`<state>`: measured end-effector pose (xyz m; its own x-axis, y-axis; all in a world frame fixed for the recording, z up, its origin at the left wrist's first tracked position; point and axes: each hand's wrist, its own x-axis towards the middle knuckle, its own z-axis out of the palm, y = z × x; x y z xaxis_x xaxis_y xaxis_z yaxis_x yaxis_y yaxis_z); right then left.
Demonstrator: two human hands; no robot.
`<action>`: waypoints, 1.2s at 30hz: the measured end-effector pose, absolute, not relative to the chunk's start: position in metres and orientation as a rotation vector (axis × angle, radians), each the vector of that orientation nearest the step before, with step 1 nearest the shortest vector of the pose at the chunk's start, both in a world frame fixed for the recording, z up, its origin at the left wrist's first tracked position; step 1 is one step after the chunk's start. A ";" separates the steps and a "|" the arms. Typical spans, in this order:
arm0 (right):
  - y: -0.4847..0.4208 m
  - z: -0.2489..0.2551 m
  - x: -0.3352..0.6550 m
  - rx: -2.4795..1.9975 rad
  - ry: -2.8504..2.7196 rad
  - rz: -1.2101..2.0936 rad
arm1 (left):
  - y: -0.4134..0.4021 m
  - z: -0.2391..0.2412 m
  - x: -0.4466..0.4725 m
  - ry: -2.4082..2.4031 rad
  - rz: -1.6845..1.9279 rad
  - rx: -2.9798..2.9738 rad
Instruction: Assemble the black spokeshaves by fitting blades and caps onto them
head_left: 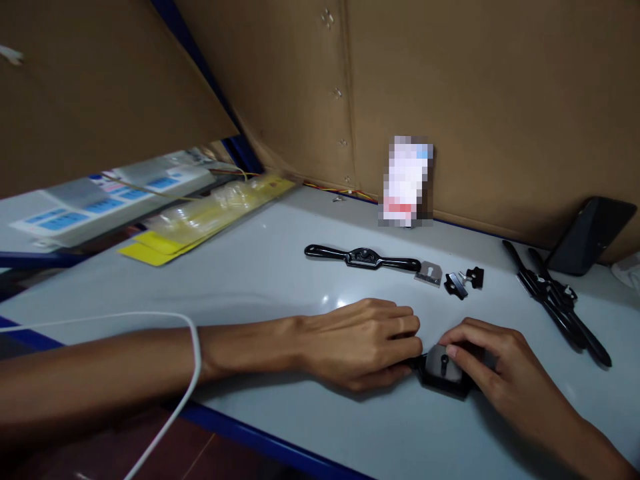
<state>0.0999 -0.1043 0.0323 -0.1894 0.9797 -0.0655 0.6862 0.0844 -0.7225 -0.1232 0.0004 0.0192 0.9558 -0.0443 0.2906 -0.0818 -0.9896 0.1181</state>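
Note:
My left hand (370, 343) is closed around one handle of a black spokeshave, pressing it against the table. The spokeshave's middle (457, 390) shows between my hands; its far handle is hidden. A grey metal blade (436, 367) with a keyhole slot lies on that middle. My right hand (500, 363) pinches the blade's edge between thumb and forefinger. Beyond my hands lies another spokeshave body (364, 257), with a loose blade (429, 273) at its right handle tip. Two black cap plates (455, 285) and a small screw (463, 277) are to the right.
Two spokeshaves (560, 300) lie together at the right, near a dark phone-like slab (593, 233). A blurred upright screen (406, 180) leans on the brown back panel. Yellow cards in clear plastic (215, 217) lie at left. A white cable (193, 347) crosses my left forearm.

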 end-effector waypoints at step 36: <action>-0.073 0.019 0.173 -1.713 -2.088 -0.131 | 0.000 0.019 -0.125 -0.035 0.368 2.932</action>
<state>0.1727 -0.0735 0.0191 -0.1410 0.9116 0.3861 0.9528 0.2309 -0.1973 -0.1247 0.0000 0.0186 0.9690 -0.0001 0.2472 -0.0462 -0.9824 0.1810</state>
